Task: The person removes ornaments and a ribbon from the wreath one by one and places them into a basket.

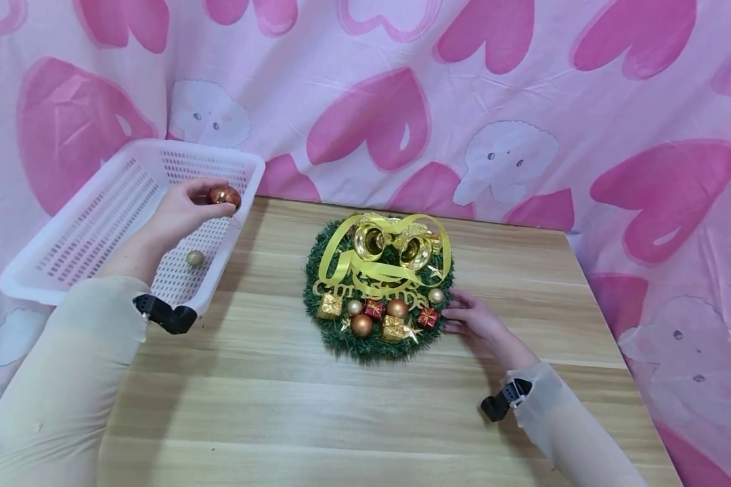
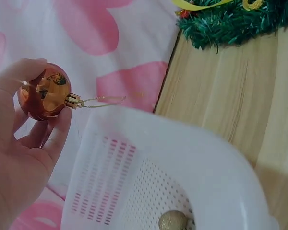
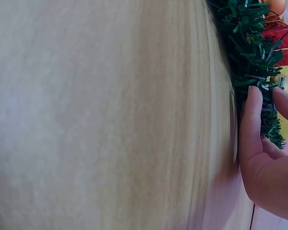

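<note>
My left hand (image 1: 183,210) grips a shiny copper bauble (image 1: 225,196) over the right side of a white plastic basket (image 1: 252,177). A gold hanging loop (image 2: 103,101) trails from the bauble's cap in the left wrist view. Flat on the table lies a green wreath (image 1: 371,350) with gold bells (image 1: 371,241), yellow ribbon (image 1: 336,267), baubles and small gift boxes. My right hand (image 1: 478,321) holds the wreath's right edge, with thumb and finger on either side of the foliage in the right wrist view.
Inside the basket sits a small dull-gold ball (image 1: 195,258). The wooden table (image 1: 268,406) carries both basket and wreath. A pink heart-patterned cloth (image 1: 365,122) hangs behind the table and along its sides.
</note>
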The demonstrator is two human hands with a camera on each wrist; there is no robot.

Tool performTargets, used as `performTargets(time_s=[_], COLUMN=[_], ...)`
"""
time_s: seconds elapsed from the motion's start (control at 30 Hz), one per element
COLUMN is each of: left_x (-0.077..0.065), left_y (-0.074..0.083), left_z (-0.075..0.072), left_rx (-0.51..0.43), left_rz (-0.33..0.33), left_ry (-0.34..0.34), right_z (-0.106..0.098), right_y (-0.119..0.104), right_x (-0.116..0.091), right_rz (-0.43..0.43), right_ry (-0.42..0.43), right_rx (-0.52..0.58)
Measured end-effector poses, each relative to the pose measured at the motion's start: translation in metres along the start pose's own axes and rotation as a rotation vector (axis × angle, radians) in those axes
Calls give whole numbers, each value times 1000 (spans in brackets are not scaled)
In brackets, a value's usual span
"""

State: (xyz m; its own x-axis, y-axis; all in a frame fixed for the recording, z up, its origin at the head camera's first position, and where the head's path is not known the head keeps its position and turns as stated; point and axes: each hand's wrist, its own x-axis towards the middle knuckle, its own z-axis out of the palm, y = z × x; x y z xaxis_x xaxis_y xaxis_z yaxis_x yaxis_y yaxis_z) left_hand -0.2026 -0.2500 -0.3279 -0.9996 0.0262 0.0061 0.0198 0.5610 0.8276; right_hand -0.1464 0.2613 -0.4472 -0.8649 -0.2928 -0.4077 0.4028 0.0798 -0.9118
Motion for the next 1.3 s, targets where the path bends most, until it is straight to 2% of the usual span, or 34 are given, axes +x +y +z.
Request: performTargets(time_s=[0.1,0.23,0.67,0.87,1.07,1.3], left_x=[-2,-3,-8,-9,-13,-16], left_y=[-5,-13,-31,-32,-35,-42], left_z=[-3,-6,-6,-6,-9,-11], left_rx=[20,72,132,124,114,80], left_rz=[-15,-40,-114,-129,-180,-214], left_ry=[-3,-26,-131,-150,-204,-224], right_z=[2,4,3,4,4,3], right_y=[0,-3,-3,-4,-5,-4], right_x=[2,3,4,4,4,4], right_rz=[48,78,75,76,77,79], right_ry=[48,70,61,62,55,55], right_rx=[-39,-58,-52,-53,-63,-52])
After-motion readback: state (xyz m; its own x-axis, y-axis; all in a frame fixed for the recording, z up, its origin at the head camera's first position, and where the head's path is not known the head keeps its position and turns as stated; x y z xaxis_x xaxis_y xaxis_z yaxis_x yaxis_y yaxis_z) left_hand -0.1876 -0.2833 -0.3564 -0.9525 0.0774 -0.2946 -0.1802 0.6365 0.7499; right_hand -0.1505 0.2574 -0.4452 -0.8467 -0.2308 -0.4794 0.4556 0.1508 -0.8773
